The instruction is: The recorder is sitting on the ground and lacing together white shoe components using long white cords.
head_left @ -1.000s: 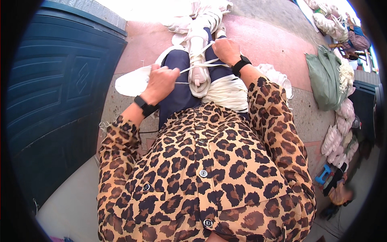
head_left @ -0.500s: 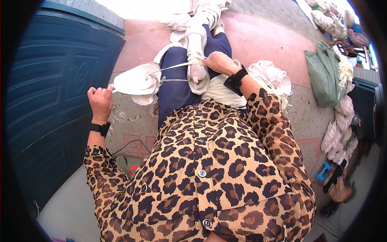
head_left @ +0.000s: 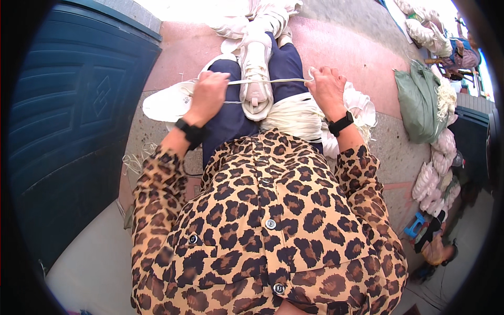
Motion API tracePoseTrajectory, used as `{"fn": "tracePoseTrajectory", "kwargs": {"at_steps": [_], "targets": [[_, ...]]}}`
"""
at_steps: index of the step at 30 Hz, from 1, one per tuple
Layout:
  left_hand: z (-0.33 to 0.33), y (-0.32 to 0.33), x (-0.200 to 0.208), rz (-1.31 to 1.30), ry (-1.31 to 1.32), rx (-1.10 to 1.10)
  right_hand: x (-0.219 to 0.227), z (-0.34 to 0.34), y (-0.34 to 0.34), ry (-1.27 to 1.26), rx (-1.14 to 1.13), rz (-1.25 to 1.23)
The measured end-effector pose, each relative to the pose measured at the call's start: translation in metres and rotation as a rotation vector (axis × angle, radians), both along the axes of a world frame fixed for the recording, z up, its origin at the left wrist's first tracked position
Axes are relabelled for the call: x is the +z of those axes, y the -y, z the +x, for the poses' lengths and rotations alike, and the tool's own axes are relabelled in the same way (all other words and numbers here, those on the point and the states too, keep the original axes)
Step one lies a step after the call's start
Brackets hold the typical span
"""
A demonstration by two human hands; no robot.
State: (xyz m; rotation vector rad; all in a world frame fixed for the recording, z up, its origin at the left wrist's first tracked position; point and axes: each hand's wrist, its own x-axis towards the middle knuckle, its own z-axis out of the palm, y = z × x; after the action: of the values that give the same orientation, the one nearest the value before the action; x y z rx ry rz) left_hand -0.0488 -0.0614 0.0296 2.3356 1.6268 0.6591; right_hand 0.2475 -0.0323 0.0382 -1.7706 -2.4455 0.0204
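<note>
A white lace-up shoe (head_left: 256,97) rests between my knees, with its heel toward me. A white shoelace (head_left: 287,81) is drawn taut from side to side across it. My left hand (head_left: 209,97) is closed on one end over my left knee. My right hand (head_left: 327,89) grips the other end beyond my right thigh, fingers pinched together. A bundle of cream laces (head_left: 294,112) lies across my right thigh. Beside my left knee is another white shoe (head_left: 169,102), partly hidden by my left hand.
A blue panelled door (head_left: 79,115) stands at the left. More white shoes (head_left: 231,26) lie beyond my knees. At the right are a green sack (head_left: 420,102), pinkish-white bundles (head_left: 430,178) and a blue stool (head_left: 415,224). Two people (head_left: 462,52) are at the right edge.
My left hand has come in from the far left to my left knee. My right hand has moved outward to the right, drawing the lace across the shoe.
</note>
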Motion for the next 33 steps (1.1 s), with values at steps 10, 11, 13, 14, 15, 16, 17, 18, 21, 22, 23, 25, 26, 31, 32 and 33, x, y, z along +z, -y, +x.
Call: {"fn": "tracePoseTrajectory", "kwargs": {"at_steps": [10, 11, 13, 14, 15, 16, 17, 18, 21, 22, 23, 25, 26, 31, 32, 33], "targets": [[0.042, -0.03, -0.001, -0.395, -0.336, 0.054, -0.029, -0.069, -0.01, -0.249, 0.184, -0.254], [0.042, -0.03, -0.001, -0.395, -0.334, 0.055, -0.028, -0.071, -0.011, -0.222, 0.172, -0.383], [0.042, -0.027, -0.001, -0.126, -0.458, -0.085, -0.034, -0.074, -0.008, -0.299, 0.211, -0.294], [0.043, -0.023, 0.0, 0.049, -0.43, -0.209, -0.036, -0.076, -0.008, -0.24, 0.308, -0.223], [0.044, -0.018, 0.0, 0.05, -0.429, -0.211, -0.038, -0.077, -0.009, -0.18, 0.404, -0.152], [0.044, -0.014, 0.0, 0.149, -0.503, -0.381, -0.042, -0.077, -0.016, -0.172, 0.349, -0.075], [0.042, -0.011, 0.0, 0.248, -0.576, -0.547, -0.033, -0.077, -0.023, -0.204, 0.253, -0.105], [0.036, -0.011, 0.002, 0.252, -0.628, -0.583, -0.034, -0.074, -0.025, -0.261, 0.303, -0.037], [0.018, -0.016, 0.001, 0.323, -0.618, -0.516, -0.034, -0.069, -0.018, -0.291, 0.458, -0.079], [0.013, -0.014, 0.001, 0.299, -0.638, -0.519, -0.033, -0.067, -0.01, -0.282, 0.523, -0.082], [0.013, -0.012, 0.001, 0.298, -0.639, -0.518, -0.032, -0.065, -0.004, -0.215, 0.577, -0.099], [0.014, -0.008, -0.001, 0.274, -0.611, -0.472, -0.031, -0.064, -0.006, -0.059, 0.525, -0.091], [0.017, -0.008, 0.0, 0.272, -0.611, -0.471, -0.032, -0.063, -0.014, -0.105, 0.458, -0.042], [0.018, -0.025, 0.005, 0.073, -0.638, -0.195, -0.024, -0.071, -0.014, -0.163, 0.51, -0.246], [0.01, -0.023, 0.009, 0.007, -0.586, -0.187, 0.0, -0.074, -0.013, -0.165, 0.389, -0.397], [0.007, -0.024, 0.019, 0.008, -0.585, -0.189, 0.002, -0.065, -0.015, -0.27, 0.267, -0.435]]}}
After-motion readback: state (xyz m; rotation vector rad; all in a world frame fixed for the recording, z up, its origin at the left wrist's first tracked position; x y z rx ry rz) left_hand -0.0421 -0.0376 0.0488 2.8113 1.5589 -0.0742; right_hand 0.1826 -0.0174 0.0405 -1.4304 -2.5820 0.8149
